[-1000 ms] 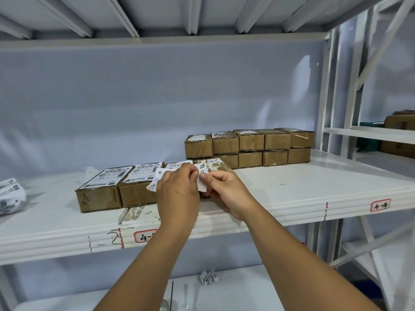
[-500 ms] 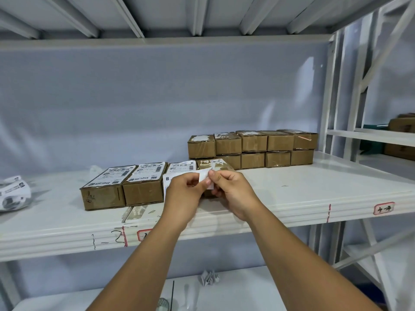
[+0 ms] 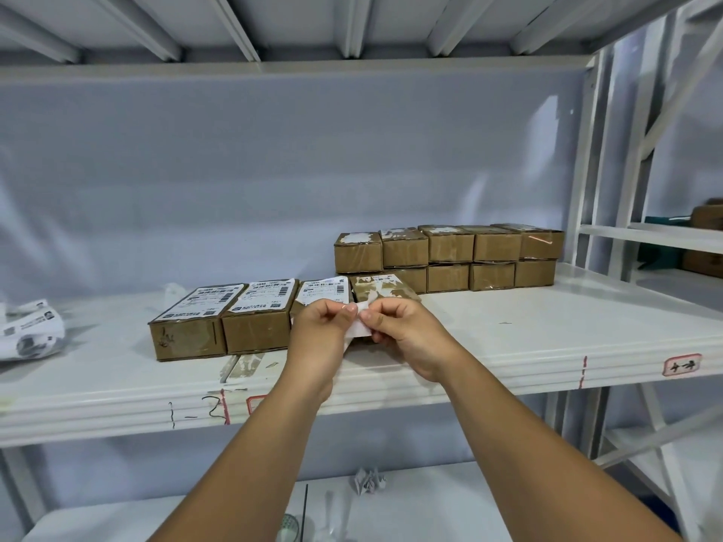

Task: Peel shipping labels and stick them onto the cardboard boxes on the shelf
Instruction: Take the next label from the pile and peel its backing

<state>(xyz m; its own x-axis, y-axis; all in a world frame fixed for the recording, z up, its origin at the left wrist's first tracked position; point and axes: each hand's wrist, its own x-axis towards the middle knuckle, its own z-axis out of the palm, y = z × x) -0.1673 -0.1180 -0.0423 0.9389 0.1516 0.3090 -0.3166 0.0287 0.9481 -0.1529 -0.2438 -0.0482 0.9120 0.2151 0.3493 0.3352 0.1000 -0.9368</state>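
Both my hands hold a white shipping label [image 3: 358, 328] in front of the shelf's front row of boxes. My left hand [image 3: 319, 334] pinches its left side and my right hand [image 3: 407, 334] pinches its top right corner. Three cardboard boxes carry labels on top: the left one [image 3: 195, 318], the middle one [image 3: 260, 314] and the third [image 3: 322, 291], partly hidden by my left hand. A fourth box [image 3: 381, 289] beside them has a bare, torn top.
A two-high stack of several brown boxes [image 3: 450, 254] stands at the back right of the white shelf [image 3: 528, 338]. A heap of label sheets [image 3: 29, 332] lies at the far left. Crumpled paper [image 3: 367, 481] lies on the lower shelf. More boxes [image 3: 706, 236] sit on the right rack.
The label was spread wide in front of the third box; now my hands have drawn close together, pinching it at its upper edge. The head view shifted slightly.
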